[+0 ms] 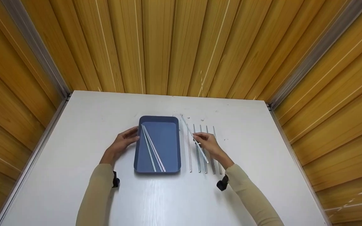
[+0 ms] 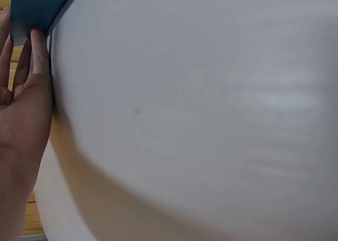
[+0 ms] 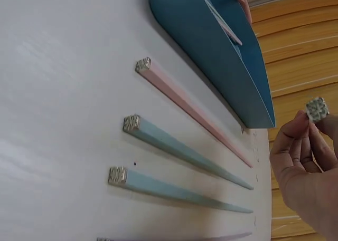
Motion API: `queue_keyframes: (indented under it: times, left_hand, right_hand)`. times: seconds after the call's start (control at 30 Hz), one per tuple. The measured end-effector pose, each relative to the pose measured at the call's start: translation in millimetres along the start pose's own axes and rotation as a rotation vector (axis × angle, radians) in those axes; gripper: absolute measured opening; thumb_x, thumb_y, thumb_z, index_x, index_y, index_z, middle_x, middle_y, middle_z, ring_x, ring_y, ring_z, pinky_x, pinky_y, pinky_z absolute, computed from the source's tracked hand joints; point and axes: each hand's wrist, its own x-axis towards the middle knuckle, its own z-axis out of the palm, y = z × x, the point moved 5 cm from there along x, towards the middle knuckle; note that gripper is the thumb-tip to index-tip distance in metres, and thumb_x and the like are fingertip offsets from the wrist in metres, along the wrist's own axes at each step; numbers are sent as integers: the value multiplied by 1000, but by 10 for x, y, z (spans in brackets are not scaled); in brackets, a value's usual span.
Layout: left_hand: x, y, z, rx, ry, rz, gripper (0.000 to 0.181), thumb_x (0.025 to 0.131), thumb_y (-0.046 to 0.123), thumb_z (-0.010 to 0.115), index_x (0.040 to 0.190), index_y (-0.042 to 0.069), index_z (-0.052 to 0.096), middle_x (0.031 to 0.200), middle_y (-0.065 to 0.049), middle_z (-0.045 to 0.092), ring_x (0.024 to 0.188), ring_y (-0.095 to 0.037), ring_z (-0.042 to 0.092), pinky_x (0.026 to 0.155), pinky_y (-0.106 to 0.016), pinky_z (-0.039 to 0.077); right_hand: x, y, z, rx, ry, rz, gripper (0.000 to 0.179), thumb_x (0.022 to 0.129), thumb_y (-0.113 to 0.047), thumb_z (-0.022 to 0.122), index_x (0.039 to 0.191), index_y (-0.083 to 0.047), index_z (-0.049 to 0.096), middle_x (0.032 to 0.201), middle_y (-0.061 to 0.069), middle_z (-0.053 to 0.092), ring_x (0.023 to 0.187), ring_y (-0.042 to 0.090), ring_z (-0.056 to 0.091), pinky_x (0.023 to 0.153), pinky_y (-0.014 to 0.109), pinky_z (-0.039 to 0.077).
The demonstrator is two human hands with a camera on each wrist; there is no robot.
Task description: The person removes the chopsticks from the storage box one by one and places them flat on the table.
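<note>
My right hand [image 1: 211, 146] pinches a pale chopstick [image 1: 203, 154] between thumb and fingers, slanting over a row of others; its patterned square end [image 3: 317, 109] faces the right wrist camera. Below lie several chopsticks side by side, including a pink chopstick [image 3: 182, 101] nearest the tray and a light blue chopstick [image 3: 179, 152]. On the tray's left side, my left hand [image 1: 123, 142] touches the wall, fingers fairly straight and thumb by the rim. The blue rectangular tray [image 1: 170, 141] holds several pale chopsticks [image 1: 156, 153], fanned from its upper left corner.
Everything rests on a white table [image 1: 156, 201] with small specks near its far side. Wood-patterned panels [image 1: 156, 47] enclose the back and both sides. Each wrist carries a small black camera mount [image 1: 222, 183].
</note>
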Motion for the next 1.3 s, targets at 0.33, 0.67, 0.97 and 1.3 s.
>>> queue_keyframes:
  times: [0.33, 0.67, 0.97, 1.3]
  left_hand:
    - [-16, 3, 5, -13, -4, 7, 67, 98, 13, 70, 158, 11, 40, 163, -12, 40, 153, -27, 35, 118, -31, 42]
    - [-19, 8, 30, -23, -14, 20, 66, 98, 11, 69, 157, 11, 40, 163, -11, 40, 153, -26, 36, 119, -32, 41]
    - [-12, 5, 1, -20, -7, 39, 66, 99, 8, 67, 158, 8, 38, 164, -16, 37, 154, -30, 33, 107, -20, 48]
    - [-17, 7, 6, -13, 13, 30, 65, 98, 9, 69, 156, 10, 42, 163, -13, 41, 153, -27, 36, 116, -29, 43]
  right_hand:
    - [-136, 146, -421, 19, 95, 7, 38, 102, -12, 63, 129, 14, 61, 107, 7, 73, 95, 11, 68, 76, 18, 57]
    - [-343, 351, -796, 11, 184, 36, 42, 102, -17, 64, 131, 14, 59, 110, 12, 73, 98, 20, 71, 78, 21, 59]
    - [-412, 631, -1052, 42, 286, 106, 39, 101, -14, 66, 128, 14, 62, 102, 8, 76, 86, 13, 71, 74, 20, 59]
    - [-453, 799, -1229, -27, 337, 157, 41, 100, -17, 68, 128, 12, 63, 98, 1, 76, 80, 3, 66, 68, 15, 55]
